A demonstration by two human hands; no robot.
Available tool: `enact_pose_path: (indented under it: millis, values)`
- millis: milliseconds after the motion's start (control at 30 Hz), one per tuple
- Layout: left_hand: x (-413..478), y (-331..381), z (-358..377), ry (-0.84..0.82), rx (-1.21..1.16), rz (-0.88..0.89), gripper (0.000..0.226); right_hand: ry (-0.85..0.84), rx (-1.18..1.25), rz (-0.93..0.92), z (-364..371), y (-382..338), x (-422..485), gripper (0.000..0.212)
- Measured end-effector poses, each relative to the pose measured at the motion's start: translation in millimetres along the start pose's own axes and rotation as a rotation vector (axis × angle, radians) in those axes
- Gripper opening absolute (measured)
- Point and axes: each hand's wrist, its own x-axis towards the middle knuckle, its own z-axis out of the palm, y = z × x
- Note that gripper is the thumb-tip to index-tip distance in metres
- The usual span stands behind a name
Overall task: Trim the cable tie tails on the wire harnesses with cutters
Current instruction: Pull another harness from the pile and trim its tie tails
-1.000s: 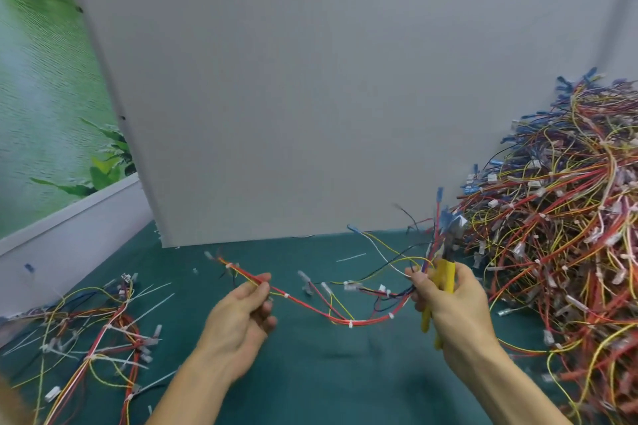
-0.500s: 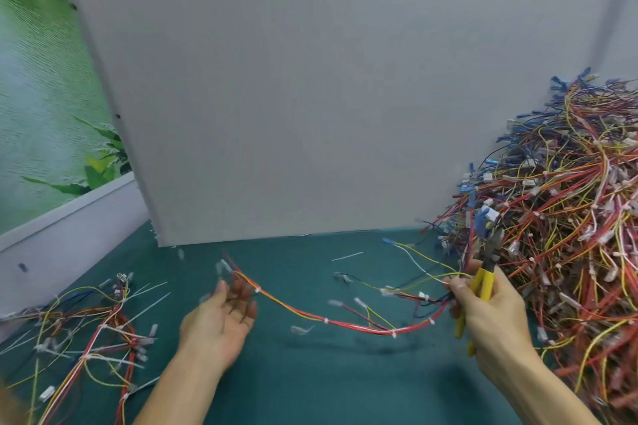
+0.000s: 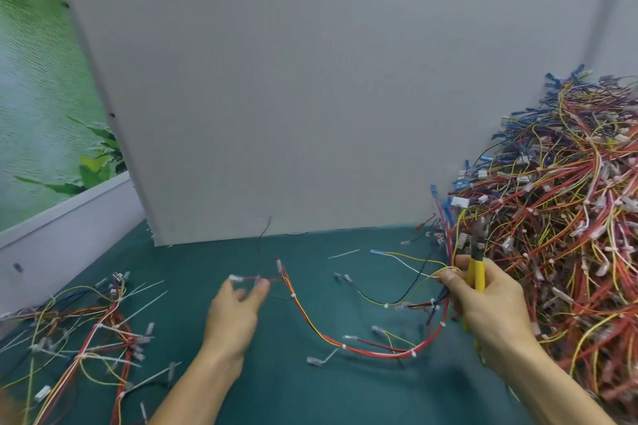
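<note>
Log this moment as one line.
left hand: open, at harness end | right hand: grips cutters and harness's other end | harness: sags between hands | wire pile: at right

A wire harness (image 3: pixel 345 345) of red, yellow, black and white wires hung in a loose, sagging curve just above the green table (image 3: pixel 310 397). Small white cable ties (image 3: pixel 413 352) bound it at intervals. The right hand (image 3: pixel 490 307) pinched its right end and also gripped the yellow-handled cutters (image 3: pixel 478 272), whose dark tip pointed up and away. The harness's left end, fitted with small white connectors, sat just beside the fingers of the left hand (image 3: pixel 234 314). A tall heap of harnesses (image 3: pixel 569 235) rose at the right. A few more harnesses (image 3: pixel 86 338) lay flat at the left, with long white tie tails (image 3: pixel 148 304) sticking out.
</note>
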Motion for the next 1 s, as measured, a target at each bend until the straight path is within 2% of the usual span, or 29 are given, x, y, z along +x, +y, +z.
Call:
enact_pose_path:
  millis: [67,100,133,200,267,400,467,533,633,767,867,933,1000]
  values:
    - [-11,-7,8,0.068,0.564,0.048,0.072,-0.026,-0.041,0.014,6,-5,-1,0.016]
    - [-21,-8,14,0.082,0.797,0.169,0.081,-0.038,-0.055,0.027,9,-9,-3,0.017]
    - [-33,-8,22,0.046,0.925,0.342,0.079,-0.048,-0.061,0.04,13,-13,-4,0.017]
    - [-54,-5,41,-0.174,0.867,0.623,0.064,-0.077,-0.053,0.067,23,-24,-6,0.019]
    - [-70,-1,60,-0.371,0.7,0.718,0.055,-0.128,-0.01,0.092,33,-36,-10,0.02]
    - [-82,19,81,-0.396,0.365,0.706,0.018,-0.208,0.013,0.069,48,-60,-20,0.016]
    - [-82,25,85,-0.386,0.212,0.641,0.002,-0.172,-0.162,-0.06,49,-64,-25,0.01]
    - [-81,31,85,-0.349,0.126,0.603,0.009,-0.162,-0.365,-0.164,47,-65,-33,0.013]
    - [-83,36,85,-0.33,0.123,0.631,0.026,-0.245,-0.438,-0.182,46,-61,-44,0.021]
    - [-84,33,85,-0.267,0.221,0.756,0.014,-0.251,-0.532,-0.231,46,-59,-43,0.021]
    - [-85,31,85,-0.247,0.292,0.847,0.006,-0.265,-0.397,-0.167,44,-64,-34,0.012]
    - [-87,34,81,-0.158,0.307,0.93,0.033,-0.226,-0.253,-0.173,38,-74,-24,0.012]
    - [-87,39,73,-0.077,0.287,1.034,0.043,-0.169,-0.169,-0.264,28,-92,-14,0.011]
